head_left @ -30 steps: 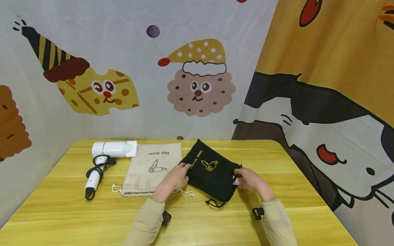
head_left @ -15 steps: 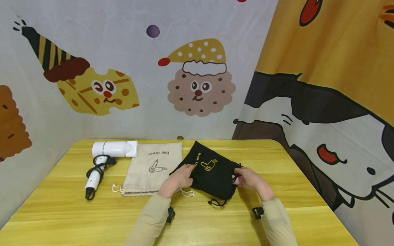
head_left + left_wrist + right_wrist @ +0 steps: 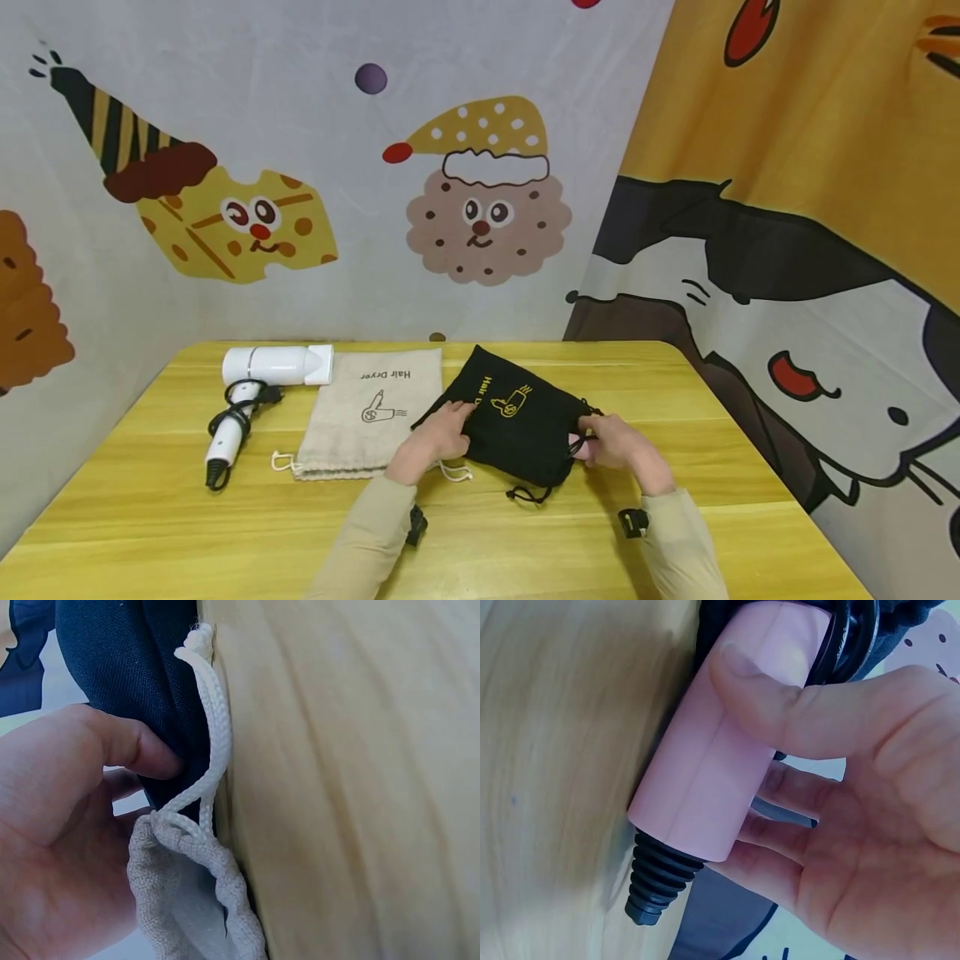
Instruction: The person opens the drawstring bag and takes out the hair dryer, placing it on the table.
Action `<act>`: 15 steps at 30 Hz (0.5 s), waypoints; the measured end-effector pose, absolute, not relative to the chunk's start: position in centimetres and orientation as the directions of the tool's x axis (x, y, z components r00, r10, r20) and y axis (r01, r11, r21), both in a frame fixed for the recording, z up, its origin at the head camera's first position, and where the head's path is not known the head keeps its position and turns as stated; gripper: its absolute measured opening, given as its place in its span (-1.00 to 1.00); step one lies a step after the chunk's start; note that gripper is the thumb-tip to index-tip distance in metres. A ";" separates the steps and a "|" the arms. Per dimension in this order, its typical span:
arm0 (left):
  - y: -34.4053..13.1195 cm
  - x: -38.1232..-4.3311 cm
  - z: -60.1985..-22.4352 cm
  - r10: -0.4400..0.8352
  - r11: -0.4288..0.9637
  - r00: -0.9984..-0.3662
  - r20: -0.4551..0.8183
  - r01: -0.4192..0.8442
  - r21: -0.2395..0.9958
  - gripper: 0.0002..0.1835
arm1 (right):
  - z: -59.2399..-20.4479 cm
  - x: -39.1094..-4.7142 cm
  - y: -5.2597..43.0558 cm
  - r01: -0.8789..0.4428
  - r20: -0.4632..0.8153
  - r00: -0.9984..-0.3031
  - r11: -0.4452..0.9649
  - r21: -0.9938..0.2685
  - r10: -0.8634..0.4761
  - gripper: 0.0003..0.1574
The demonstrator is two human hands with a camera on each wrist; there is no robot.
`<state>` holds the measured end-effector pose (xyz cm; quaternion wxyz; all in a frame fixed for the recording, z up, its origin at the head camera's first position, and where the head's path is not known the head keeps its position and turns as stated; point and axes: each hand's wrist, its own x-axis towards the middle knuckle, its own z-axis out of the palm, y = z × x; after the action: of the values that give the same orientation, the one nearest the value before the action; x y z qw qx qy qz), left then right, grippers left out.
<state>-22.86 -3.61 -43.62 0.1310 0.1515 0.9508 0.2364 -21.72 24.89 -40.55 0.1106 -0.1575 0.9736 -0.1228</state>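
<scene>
A black drawstring bag [image 3: 517,442] with a yellow "Hair Dryer" print lies right of centre on the table. My left hand [image 3: 438,432] grips its left side, thumb against the dark cloth in the left wrist view and fingers over the top. At the bag's right end, my right hand [image 3: 615,442] holds the pink handle of a hair dryer [image 3: 705,757], thumb laid along it and fingers behind. That handle ends in a ribbed black cord sleeve [image 3: 660,877] and sticks out of the bag's mouth; the dryer's head is hidden inside the bag.
To the left lies a beige drawstring bag [image 3: 345,442] with a matching print, partly beneath the black one. A white hair dryer [image 3: 277,365] with its black cord [image 3: 240,408] wound round the handle rests beside it, nozzle over its corner. Cartoon curtains stand behind the wooden table [image 3: 187,542].
My left hand has shifted its hold farther over the black bag, whose left corner now shows past the hand. My right hand has edged slightly right, with the pink handle showing a little more.
</scene>
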 end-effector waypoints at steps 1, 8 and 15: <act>-3.6 -22.8 -43.6 0.349 0.842 -0.920 -0.178 0.224 0.490 -0.42 | -40.5 -21.7 24.9 -0.276 -0.184 -0.925 0.921 -0.276 -0.332 -0.64; -3.7 -22.8 -43.8 0.355 0.840 -0.922 -0.156 0.241 0.487 -0.43 | -40.3 -21.5 25.2 -0.242 -0.220 -0.926 0.930 -0.278 -0.307 -0.64; -3.8 -22.7 -43.9 0.350 0.839 -0.926 -0.144 0.242 0.487 -0.43 | -40.1 -21.4 25.1 -0.205 -0.240 -0.929 0.933 -0.296 -0.280 -0.63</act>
<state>-22.71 -3.79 -43.87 0.1142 0.1555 0.9522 0.2370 -21.38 25.08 -40.09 0.1404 -0.1248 0.9730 -0.1338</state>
